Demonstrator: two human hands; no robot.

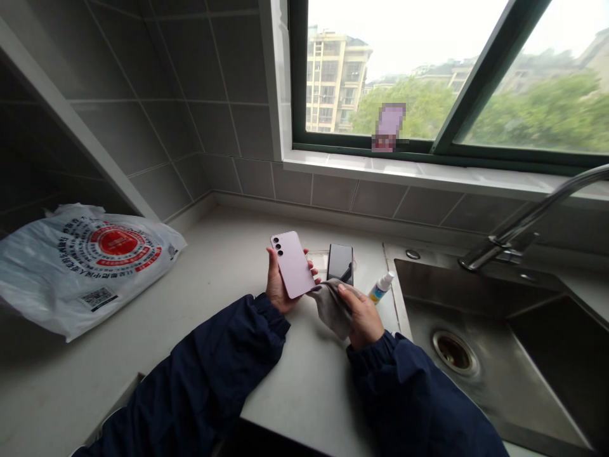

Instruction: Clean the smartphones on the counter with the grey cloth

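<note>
My left hand (278, 291) is closed round a pink smartphone (292, 265), its back with three camera lenses turned up towards me. In my right hand (365, 315) a grey cloth (333, 308) is pinched, hanging down below the fingers. One end of the cloth reaches the phone's lower right corner; whether it touches cannot be made out. Behind the cloth lies a second phone (340, 261) with a dark, shiny screen, its lower end covered. A clear phone case (318, 260) lies beside it, partly hidden by my left fingers. Right of these stands a small spray bottle (381, 287) with a white cap.
On the left of the pale countertop (200, 273) lies a white plastic bag (90, 266) with red and black print. A steel sink (495, 374) with a tap (490, 247) is on the right. A tiled wall and window (404, 63) rise behind.
</note>
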